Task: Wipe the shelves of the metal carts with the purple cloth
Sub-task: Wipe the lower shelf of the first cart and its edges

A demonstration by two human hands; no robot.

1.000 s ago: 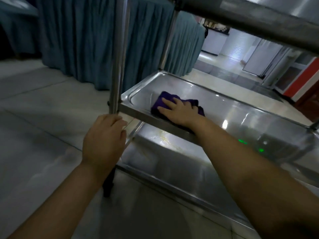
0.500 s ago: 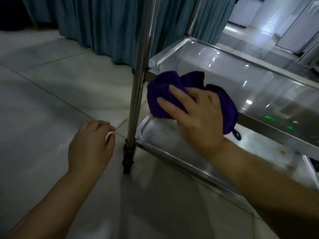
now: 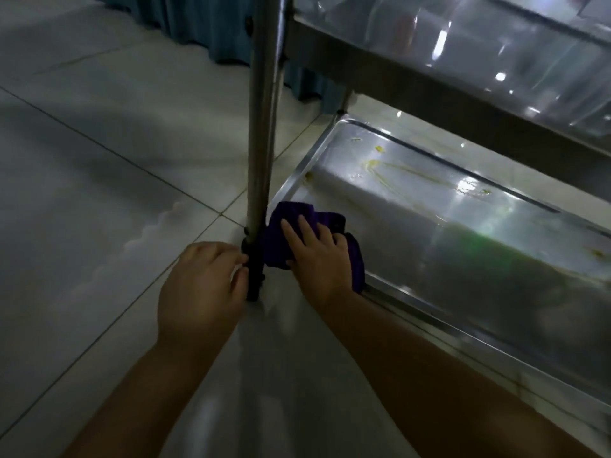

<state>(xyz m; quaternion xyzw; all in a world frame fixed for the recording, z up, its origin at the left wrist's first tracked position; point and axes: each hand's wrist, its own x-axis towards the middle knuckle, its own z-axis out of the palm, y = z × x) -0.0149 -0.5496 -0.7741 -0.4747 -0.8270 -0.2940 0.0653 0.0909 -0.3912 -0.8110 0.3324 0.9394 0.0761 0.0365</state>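
On the near left corner of the bottom shelf [image 3: 429, 233] lies the purple cloth [image 3: 297, 226], pressed flat under the right hand [image 3: 317, 256] with fingers straight and spread. Just left, the left hand [image 3: 201, 285] curls loosely beside the cart leg [image 3: 261, 143], holding nothing.

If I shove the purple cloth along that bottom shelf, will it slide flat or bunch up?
Probably bunches: the purple cloth already sits crumpled under the right hand. It looks soft and floppy. The bottom shelf looks smooth, though yellowish smears may drag.
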